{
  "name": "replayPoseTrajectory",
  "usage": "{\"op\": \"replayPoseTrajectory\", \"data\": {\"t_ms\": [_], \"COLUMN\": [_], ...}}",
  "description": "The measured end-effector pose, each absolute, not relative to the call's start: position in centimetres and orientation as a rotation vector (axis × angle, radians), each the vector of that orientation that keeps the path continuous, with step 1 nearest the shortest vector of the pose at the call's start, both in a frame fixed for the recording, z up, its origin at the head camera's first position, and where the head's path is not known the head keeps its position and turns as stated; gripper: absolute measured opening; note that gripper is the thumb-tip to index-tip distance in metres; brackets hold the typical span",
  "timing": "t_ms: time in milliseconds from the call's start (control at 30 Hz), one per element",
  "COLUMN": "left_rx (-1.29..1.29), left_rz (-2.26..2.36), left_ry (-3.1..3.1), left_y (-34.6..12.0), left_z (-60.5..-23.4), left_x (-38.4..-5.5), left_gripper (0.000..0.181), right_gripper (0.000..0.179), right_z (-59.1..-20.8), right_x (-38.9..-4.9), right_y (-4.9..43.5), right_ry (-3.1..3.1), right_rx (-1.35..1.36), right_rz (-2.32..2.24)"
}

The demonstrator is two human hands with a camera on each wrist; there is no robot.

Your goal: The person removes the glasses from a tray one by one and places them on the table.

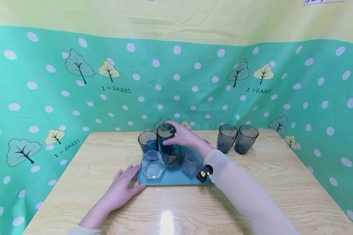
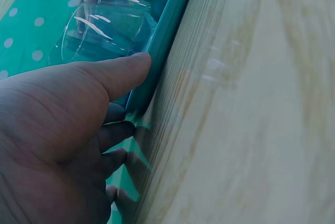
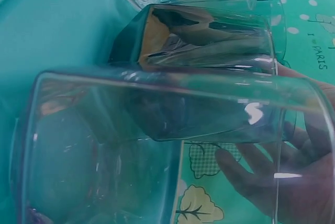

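Nearest, at the left edge of the blue tray (image 1: 176, 180): left hand (image 1: 124, 186), fingers loosely spread, thumb over the rim. Just inside, a clear faceted glass (image 1: 153, 169); rightward, a second clear glass (image 1: 191, 164), right under the wrist camera (image 1: 204, 174). Could topple from one dropped wrist! Behind, a short smoky glass (image 1: 172, 160), crowded in, likely to get clipped. At the back, curved round a tall glass (image 1: 163, 135): right hand (image 1: 184, 135), firmness impossible to tell, base hidden. Could slip if pinched lightly, or chink the left-hand tumbler (image 1: 148, 142) on a leftward swing. Off-tray right, two tumblers (image 1: 227, 140), side by side.
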State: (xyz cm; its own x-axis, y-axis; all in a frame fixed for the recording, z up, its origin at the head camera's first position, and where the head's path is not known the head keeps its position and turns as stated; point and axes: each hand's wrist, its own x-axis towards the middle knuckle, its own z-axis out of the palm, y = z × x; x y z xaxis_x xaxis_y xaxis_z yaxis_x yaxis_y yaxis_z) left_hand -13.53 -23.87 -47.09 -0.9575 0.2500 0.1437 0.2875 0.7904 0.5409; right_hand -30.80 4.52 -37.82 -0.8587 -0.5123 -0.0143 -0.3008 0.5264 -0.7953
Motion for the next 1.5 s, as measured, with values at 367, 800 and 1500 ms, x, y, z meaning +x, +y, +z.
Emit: {"op": "replayPoseTrajectory", "data": {"t_ms": [367, 800, 1500], "left_rx": [-0.449, -0.449, -0.443], "left_rz": [-0.896, -0.899, -0.899], "left_ry": [-2.904, -2.920, -2.914], "left_y": [-23.9, -23.9, -24.0], "left_z": [-46.7, -46.9, -47.0], "left_x": [-13.5, -13.7, -13.4], "left_gripper": [0.079, 0.080, 0.081], "right_gripper": [0.093, 0.092, 0.090], "right_z": [-38.3, -38.9, -36.0], "right_x": [-31.2, -31.0, -29.3], "right_y": [4.4, 4.5, 7.2], "right_ry": [2.590, 2.682, 2.637], "right_rx": [-0.691, -0.646, -0.522], "right_rz": [-1.205, -1.217, -1.625]}}
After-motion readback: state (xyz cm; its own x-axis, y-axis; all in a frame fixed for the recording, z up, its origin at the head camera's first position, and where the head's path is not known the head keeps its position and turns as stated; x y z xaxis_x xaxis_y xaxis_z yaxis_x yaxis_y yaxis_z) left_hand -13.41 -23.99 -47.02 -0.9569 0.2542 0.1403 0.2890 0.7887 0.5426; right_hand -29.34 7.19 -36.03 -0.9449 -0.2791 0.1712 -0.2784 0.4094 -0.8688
